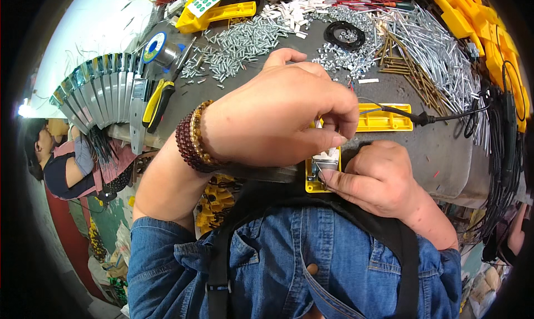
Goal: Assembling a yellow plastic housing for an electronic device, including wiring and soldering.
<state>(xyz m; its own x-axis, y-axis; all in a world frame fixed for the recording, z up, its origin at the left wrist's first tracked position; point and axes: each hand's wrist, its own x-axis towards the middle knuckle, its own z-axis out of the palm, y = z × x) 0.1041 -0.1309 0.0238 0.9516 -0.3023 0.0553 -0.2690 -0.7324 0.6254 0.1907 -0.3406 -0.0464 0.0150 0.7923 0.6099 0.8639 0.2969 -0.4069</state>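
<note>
At the table's near edge, close to my chest, is a yellow plastic housing (317,186) with a metal part and white pieces inside. My right hand (381,177) grips its right side, thumb pressed on the metal part, other fingers curled. My left hand (283,116) arches over the upper end, thumb and forefinger pinched together; what lies between them is hidden. Beyond my right hand rests a yellow handle-shaped shell (385,119). A black cable (424,119) with a strain-relief sleeve runs from there to the right.
Piles of screws (242,44), nuts (356,27), white pieces (295,10) and long bolts (439,46) cover the far table. At left are a solder spool (161,49), yellow-black pliers (158,105) and a fanned row of metal blades (103,91). Yellow housings (478,19) and hanging cables (503,163) line the right.
</note>
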